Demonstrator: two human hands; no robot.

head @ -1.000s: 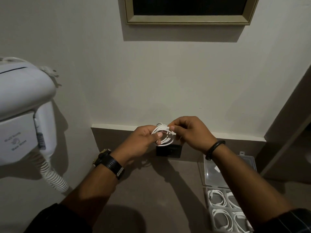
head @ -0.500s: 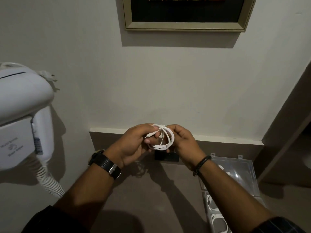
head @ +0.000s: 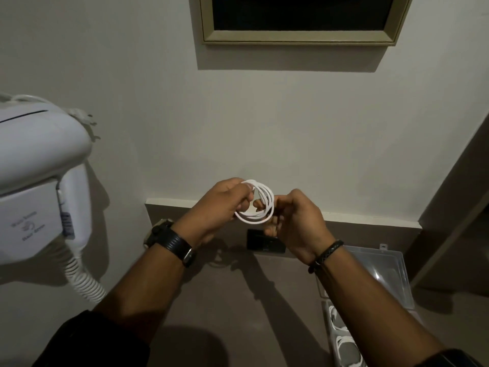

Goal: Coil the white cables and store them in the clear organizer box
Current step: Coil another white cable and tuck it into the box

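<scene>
Wall-mounted white hair dryer (head: pixel 39 165) at far left, coiled hose hanging below. Left hand (head: pixel 222 205), black watch (head: pixel 169 241) on the wrist, fingers closed on the near-left side of a coiled white cable (head: pixel 258 203). Coil of several loops held up in the air between both hands, above the brown worktop (head: pixel 225 300). Right hand (head: pixel 296 223), dark bracelet (head: pixel 325 256) on the wrist, pinching the coil's right edge. Small black object (head: pixel 262 242) on the worktop below. Clear organizer box (head: pixel 391 274) at lower right, lid open, more white coils (head: pixel 344 343) in its compartments. Framed picture (head: pixel 299 35) on the wall above.
</scene>
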